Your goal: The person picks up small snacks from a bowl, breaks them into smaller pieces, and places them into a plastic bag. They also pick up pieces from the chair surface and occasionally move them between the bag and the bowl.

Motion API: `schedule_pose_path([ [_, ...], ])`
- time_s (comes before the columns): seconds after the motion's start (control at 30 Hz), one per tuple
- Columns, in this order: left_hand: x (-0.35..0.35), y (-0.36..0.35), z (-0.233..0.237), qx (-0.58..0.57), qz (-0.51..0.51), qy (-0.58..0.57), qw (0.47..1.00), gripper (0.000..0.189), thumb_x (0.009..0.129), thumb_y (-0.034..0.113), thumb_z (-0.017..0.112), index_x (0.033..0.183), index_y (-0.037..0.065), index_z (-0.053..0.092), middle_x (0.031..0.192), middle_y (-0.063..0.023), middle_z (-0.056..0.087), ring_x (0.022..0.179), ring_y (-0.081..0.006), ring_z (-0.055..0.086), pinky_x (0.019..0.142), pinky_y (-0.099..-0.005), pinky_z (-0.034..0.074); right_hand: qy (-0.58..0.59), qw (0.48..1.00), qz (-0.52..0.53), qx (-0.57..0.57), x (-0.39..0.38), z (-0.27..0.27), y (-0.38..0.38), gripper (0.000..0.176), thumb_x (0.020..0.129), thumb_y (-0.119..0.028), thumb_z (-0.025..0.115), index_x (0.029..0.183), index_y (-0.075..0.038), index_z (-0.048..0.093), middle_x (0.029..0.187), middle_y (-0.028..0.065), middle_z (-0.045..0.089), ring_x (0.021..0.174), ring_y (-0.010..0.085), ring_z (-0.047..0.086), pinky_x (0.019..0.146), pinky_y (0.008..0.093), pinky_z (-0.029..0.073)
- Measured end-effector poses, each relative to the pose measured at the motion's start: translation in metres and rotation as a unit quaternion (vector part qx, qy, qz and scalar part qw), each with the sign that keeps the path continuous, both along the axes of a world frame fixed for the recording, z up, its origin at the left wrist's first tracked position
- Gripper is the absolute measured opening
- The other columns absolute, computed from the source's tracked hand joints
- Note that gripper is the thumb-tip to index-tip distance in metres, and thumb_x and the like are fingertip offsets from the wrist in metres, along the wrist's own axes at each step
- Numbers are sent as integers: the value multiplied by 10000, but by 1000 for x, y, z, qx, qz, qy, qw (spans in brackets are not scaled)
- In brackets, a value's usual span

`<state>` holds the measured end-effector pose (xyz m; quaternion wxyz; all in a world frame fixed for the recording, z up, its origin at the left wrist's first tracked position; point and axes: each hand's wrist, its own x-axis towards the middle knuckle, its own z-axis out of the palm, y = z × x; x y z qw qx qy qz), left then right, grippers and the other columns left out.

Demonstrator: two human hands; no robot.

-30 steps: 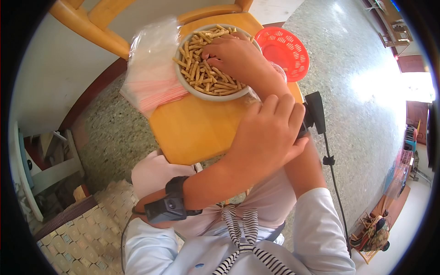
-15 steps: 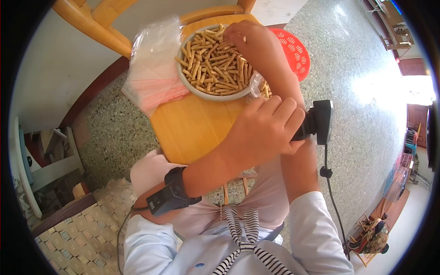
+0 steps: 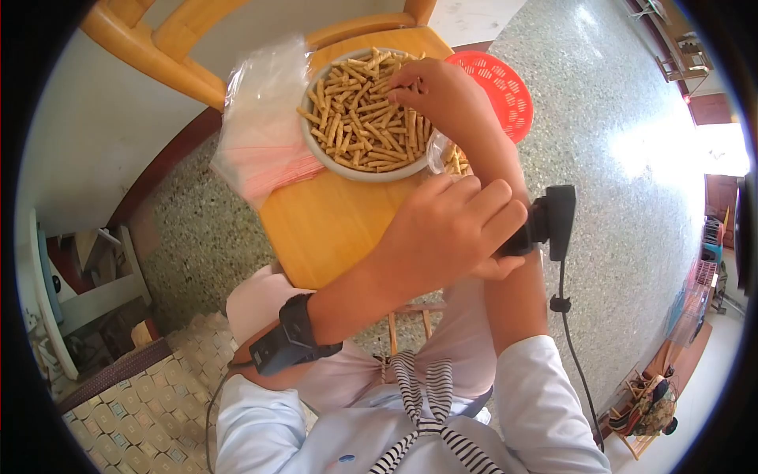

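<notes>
A round, pale bowl (image 3: 322, 160) stands on a yellow wooden chair seat (image 3: 332, 221), heaped with short tan-brown sticks (image 3: 367, 118) that look like a crunchy snack. Over the bowl's right side is my right hand (image 3: 433, 85), its fingers curled down at the sticks; what lies between them is hidden. My left hand (image 3: 458, 225) is closed in a loose fist in front of my right wrist, and I cannot see what its fingers hold. Just beyond its knuckles, against the bowl, a clear plastic bag (image 3: 436, 150) contains some of the same sticks.
Flat clear bags (image 3: 264, 118) with pink edges lie left of the bowl, overhanging the seat. A red perforated basket (image 3: 513, 95) sits at the right. Black devices with cables are strapped to both wrists. A patterned cushion (image 3: 150, 395) is at lower left.
My right hand has shifted slightly, with its fingers drawn closer together over the sticks. The bowl and chair appear a little lower in view. My left hand stays closed in nearly the same place.
</notes>
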<state>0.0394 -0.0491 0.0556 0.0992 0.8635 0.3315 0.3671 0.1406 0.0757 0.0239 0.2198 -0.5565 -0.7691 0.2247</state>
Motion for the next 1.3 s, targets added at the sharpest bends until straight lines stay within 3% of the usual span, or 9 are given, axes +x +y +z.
schedule_pose_path([
  [0.13,-21,17,8,-71,6,-58,996,342,800,415,765,889,120,616,749,-42,594,670,-215,607,602,-352,466,-16,999,45,3,11,-5,-6,160,852,-208,711,983,-138,771,1009,57,711,969,298,677,821,419,527],
  [0.23,-50,42,15,-188,152,40,969,225,876,323,731,936,114,673,684,-66,630,646,-274,639,613,-384,487,44,988,124,79,12,-12,-6,140,849,-170,709,972,-176,776,1070,58,666,1061,275,639,904,432,486],
  [0.3,-71,56,5,-227,211,99,946,197,892,292,720,967,113,691,682,-66,641,655,-288,650,622,-391,499,-70,995,66,35,2,-5,-10,177,831,-149,723,992,-204,774,1098,48,637,1126,257,604,957,442,450],
  [0.33,-81,61,-8,-203,227,120,945,193,893,278,717,987,110,701,727,-70,652,700,-294,657,650,-399,511,-109,989,72,70,2,-3,-12,172,851,-157,714,1020,-139,739,1128,89,626,1097,290,617,941,425,479],
  [0.57,-89,61,-36,-157,217,169,949,185,861,200,736,997,80,699,933,-102,646,929,-305,648,773,-422,530,-190,976,39,100,-11,-11,-18,198,822,-150,729,1012,-192,695,1143,69,586,1141,282,565,940,454,450],
  [0.77,-87,65,-37,-170,207,173,948,152,851,173,738,946,66,687,917,-97,649,921,-311,649,773,-427,530,-210,962,41,166,-12,-15,-18,205,773,-93,713,962,-164,750,1123,124,600,1076,307,578,880,424,461],
  [0.97,-86,64,-36,-164,204,184,948,157,864,185,725,963,68,694,925,-90,655,919,-301,654,764,-417,528,-201,965,72,150,-5,-8,-13,157,791,-119,717,932,-177,753,1058,50,667,1081,261,606,881,425,448],
  [1.13,-85,65,-31,-201,225,172,938,181,892,215,703,1001,70,702,943,-76,670,884,-294,663,741,-396,520,-53,993,75,72,-4,7,-11,103,856,-171,669,918,-159,750,835,89,715,852,286,685,850,418,472],
  [1.3,-85,65,-22,-203,228,124,944,235,923,278,677,1039,77,713,910,-74,682,812,-272,670,710,-381,514,11,992,90,86,-10,17,-16,116,875,-187,658,929,-134,746,821,118,717,823,330,690,765,438,529],
])
